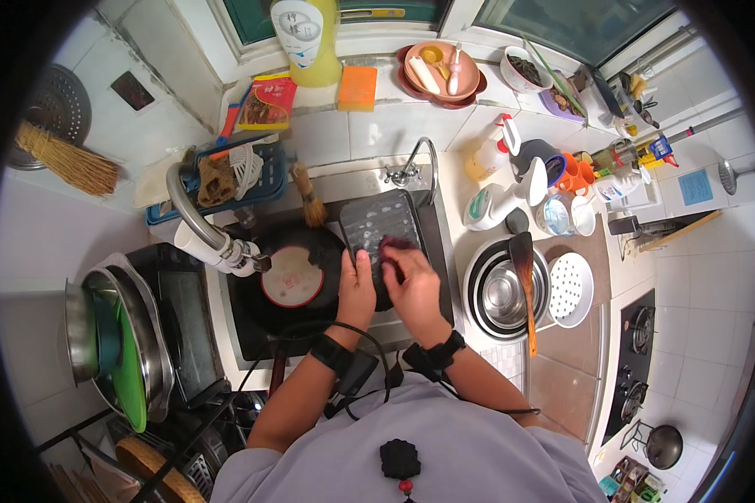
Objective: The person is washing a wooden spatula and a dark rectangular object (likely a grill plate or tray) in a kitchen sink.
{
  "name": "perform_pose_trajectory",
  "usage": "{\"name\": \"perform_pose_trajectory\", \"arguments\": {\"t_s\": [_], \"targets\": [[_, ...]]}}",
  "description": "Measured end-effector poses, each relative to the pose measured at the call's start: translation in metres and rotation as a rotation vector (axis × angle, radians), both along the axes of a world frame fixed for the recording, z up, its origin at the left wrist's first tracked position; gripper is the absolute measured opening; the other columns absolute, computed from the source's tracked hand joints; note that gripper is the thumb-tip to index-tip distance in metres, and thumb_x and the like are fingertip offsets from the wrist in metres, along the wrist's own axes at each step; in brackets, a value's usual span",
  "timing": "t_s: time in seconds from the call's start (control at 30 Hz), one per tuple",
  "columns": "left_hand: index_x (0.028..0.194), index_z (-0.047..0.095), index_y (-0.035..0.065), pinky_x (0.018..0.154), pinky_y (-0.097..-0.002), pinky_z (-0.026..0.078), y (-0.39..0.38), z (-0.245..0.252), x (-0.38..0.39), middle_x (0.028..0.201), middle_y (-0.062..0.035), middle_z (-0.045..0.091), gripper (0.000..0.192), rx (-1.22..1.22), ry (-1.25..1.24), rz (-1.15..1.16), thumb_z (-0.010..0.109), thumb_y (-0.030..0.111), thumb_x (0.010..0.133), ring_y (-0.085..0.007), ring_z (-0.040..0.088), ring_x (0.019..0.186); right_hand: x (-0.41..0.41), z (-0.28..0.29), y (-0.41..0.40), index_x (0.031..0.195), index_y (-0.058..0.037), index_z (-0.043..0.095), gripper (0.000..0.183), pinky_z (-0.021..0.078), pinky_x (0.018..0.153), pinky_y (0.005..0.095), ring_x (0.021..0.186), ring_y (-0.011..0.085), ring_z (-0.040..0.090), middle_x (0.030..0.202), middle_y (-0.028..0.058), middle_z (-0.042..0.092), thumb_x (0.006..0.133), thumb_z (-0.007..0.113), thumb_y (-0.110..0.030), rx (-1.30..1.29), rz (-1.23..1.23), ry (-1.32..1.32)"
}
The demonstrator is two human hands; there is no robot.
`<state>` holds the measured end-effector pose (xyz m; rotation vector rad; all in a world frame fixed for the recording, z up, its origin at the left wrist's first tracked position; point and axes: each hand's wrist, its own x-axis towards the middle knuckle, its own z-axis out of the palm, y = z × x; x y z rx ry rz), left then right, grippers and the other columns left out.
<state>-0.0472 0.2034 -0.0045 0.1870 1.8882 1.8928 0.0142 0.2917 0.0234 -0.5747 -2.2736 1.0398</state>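
Note:
My left hand [357, 292] grips the near left edge of a dark rectangular tray [377, 214], its thumb lying over the rim. Patches of suds show on the tray's surface, and it is tilted over the sink [251, 342]. Pinched in my right hand [417, 292] is a dark red scrubbing pad [397, 243], which is pressed to the tray; the fingers hide part of it. Left of the tray, a black frying pan [332, 251] sits in the sink. A pale plate with a red rim [291, 280] rests in the pan.
A flexible faucet [192, 207] hangs over the sink's left side; another tap [431, 170] stands behind. Nested bowls [478, 286] with a wooden spatula [523, 270] across them and a white colander [571, 289] are at right. Spray bottles [494, 204] stand beyond. Cables cross my wrists.

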Motion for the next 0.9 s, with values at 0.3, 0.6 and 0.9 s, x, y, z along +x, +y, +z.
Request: {"name": "perform_pose_trajectory", "arguments": {"t_s": [0.3, 0.6, 0.9], "targets": [[0.123, 0.042, 0.0005, 0.089, -0.0283, 0.040, -0.004, 0.003, -0.004, 0.112, -0.0081, 0.054, 0.037, -0.027, 0.033, -0.110, 0.040, 0.030, 0.102, -0.0160, 0.049, 0.099, -0.021, 0.000, 0.007, 0.095, -0.0024, 0.067, 0.017, 0.0514, 0.070, 0.0375, 0.078, 0.0340, 0.063, 0.090, 0.0156, 0.064, 0.078, 0.065, -0.004, 0.053, -0.081, 0.019], [0.124, 0.042, 0.0009, 0.089, -0.0291, 0.040, -0.013, 0.000, -0.004, 0.111, -0.0070, 0.053, 0.035, -0.055, 0.054, -0.208, 0.041, 0.028, 0.101, -0.0151, 0.048, 0.098, -0.044, 0.004, 0.016, 0.093, -0.0025, 0.067, 0.015, 0.0514, 0.071, 0.0393, 0.078, 0.0353, 0.062, 0.089, 0.0175, 0.064, 0.079, 0.063, -0.005, 0.040, -0.101, 0.054], [0.120, 0.043, 0.0020, 0.076, -0.0328, 0.045, -0.017, -0.005, -0.011, 0.094, -0.0120, 0.059, 0.035, -0.071, 0.204, -0.210, 0.044, 0.030, 0.100, -0.0209, 0.055, 0.081, -0.052, 0.006, 0.013, 0.093, -0.0020, 0.067, 0.014, 0.0516, 0.070, 0.0393, 0.079, 0.0353, 0.063, 0.089, 0.0177, 0.064, 0.080, 0.063, -0.004, -0.020, -0.097, 0.106]]}}
